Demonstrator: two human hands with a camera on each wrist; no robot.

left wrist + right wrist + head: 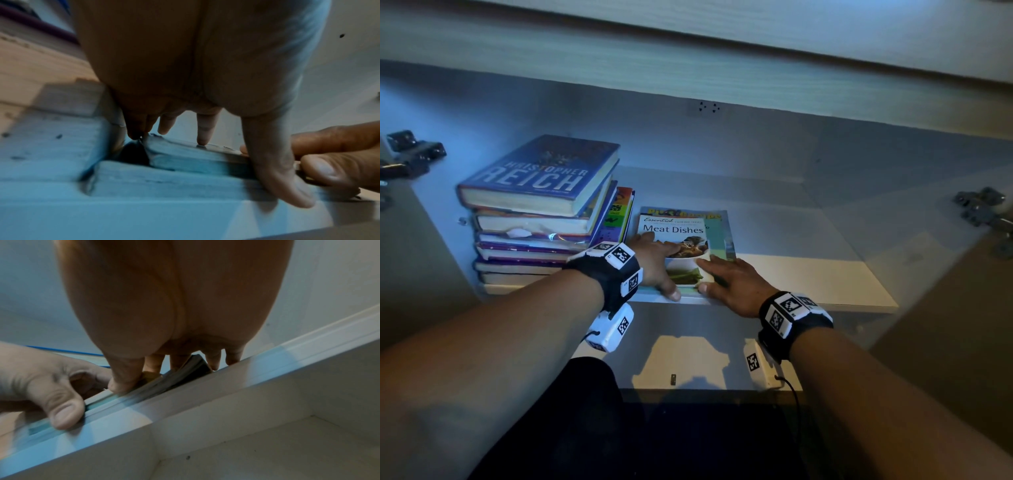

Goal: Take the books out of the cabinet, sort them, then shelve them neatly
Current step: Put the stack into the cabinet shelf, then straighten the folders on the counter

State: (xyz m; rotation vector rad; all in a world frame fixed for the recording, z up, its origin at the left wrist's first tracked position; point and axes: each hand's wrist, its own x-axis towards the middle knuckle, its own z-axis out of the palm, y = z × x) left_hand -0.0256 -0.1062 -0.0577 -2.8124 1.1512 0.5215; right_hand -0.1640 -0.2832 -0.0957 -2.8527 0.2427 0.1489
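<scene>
On the shelf (808,274), my left hand (654,263) and right hand (732,284) press flat, fingers straight, on the Meat Dishes book (681,233). A bump at nine o'clock could topple the tall stack (534,219), I think.

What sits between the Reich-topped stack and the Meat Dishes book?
Head view: a few thin colourful books stand on edge against the stack, just left of the Meat Dishes book.

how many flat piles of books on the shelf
2. A tall pile at left, Reich book on top; a low pile beside it, Meat Dishes on top, under the left hand and right hand. Slim books lean between; more may be hidden.
</scene>
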